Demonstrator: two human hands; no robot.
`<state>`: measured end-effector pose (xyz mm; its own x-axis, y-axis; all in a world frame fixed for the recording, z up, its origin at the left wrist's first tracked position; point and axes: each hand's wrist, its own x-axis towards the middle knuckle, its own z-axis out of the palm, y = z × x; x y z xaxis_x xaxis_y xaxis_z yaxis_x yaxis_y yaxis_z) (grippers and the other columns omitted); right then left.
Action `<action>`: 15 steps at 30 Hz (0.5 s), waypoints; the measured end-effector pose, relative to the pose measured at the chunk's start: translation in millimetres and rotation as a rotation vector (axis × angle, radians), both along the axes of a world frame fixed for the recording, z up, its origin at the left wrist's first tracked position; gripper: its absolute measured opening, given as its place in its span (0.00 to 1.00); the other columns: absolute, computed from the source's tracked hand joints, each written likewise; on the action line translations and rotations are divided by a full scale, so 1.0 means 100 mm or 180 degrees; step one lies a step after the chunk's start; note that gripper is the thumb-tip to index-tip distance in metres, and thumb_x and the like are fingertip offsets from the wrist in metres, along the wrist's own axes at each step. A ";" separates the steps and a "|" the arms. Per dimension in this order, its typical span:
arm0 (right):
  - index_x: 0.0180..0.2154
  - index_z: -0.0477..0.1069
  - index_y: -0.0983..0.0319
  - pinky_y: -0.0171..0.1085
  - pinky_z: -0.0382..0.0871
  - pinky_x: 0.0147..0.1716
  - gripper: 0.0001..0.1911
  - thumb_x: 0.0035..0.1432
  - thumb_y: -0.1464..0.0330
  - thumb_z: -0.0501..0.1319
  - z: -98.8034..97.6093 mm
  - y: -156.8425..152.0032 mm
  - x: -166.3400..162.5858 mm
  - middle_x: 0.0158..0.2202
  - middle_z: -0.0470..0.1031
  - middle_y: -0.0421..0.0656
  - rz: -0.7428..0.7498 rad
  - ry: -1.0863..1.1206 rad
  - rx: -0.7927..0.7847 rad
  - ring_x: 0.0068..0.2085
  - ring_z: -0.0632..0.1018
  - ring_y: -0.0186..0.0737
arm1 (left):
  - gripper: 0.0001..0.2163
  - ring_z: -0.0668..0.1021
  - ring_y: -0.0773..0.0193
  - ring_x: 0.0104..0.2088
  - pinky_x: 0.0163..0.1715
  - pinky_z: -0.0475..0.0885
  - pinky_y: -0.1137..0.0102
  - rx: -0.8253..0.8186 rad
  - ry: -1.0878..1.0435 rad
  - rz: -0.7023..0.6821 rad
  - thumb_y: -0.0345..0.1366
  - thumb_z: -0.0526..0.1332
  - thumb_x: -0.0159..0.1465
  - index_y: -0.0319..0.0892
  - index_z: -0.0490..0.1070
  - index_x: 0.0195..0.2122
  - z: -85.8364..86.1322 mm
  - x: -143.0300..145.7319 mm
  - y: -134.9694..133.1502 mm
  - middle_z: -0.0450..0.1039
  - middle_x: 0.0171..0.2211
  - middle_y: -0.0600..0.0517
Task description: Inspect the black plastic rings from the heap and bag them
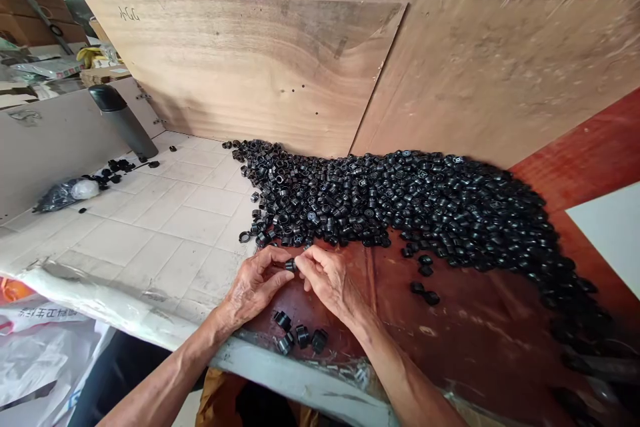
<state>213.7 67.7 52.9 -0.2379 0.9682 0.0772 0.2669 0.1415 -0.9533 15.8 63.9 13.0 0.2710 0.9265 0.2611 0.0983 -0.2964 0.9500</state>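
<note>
Between my two hands is a small black plastic ring-shaped part (290, 265). The thumb and fingers of my left hand (255, 283) pinch it from the left. My right hand (325, 273) meets it from the other side with bent fingertips, and what else those fingertips may hold is hidden. Just below my hands, several like black parts (302, 335) lie loose near the table's front edge. Beyond my fingertips spreads a large heap of black ring and cap parts (340, 197), reaching far to the right.
A wooden board (260, 67) stands upright behind the heap. On the white tiled surface (195, 223) at left are a grey flask (127, 123) and a dark plastic bag (55, 196) beside scattered black bits. Two black pieces (425, 293) lie apart on the red-brown surface (465, 333).
</note>
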 end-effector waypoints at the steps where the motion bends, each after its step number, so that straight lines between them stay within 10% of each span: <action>1: 0.34 0.73 0.60 0.32 0.69 0.27 0.09 0.64 0.62 0.60 0.00 0.00 0.00 0.23 0.74 0.37 -0.0034 0.0038 -0.0025 0.25 0.76 0.36 | 0.09 0.84 0.57 0.48 0.48 0.82 0.64 0.0001 -0.0013 -0.0010 0.40 0.67 0.70 0.43 0.77 0.48 0.00 0.00 0.00 0.81 0.50 0.46; 5: 0.36 0.74 0.59 0.33 0.72 0.29 0.06 0.59 0.64 0.63 -0.04 0.01 -0.02 0.27 0.78 0.39 0.0017 0.0206 -0.0040 0.29 0.79 0.37 | 0.07 0.84 0.59 0.45 0.47 0.81 0.64 0.0154 0.0135 0.0079 0.39 0.67 0.70 0.44 0.76 0.47 -0.01 -0.01 0.01 0.81 0.46 0.48; 15: 0.25 0.72 0.62 0.31 0.68 0.16 0.08 0.44 0.64 0.67 -0.25 0.04 -0.05 0.22 0.77 0.41 -0.0016 0.1082 -0.2135 0.17 0.73 0.32 | 0.09 0.82 0.58 0.46 0.47 0.78 0.65 0.1152 0.1298 -0.0552 0.28 0.60 0.72 0.46 0.75 0.49 0.11 -0.07 0.03 0.80 0.46 0.48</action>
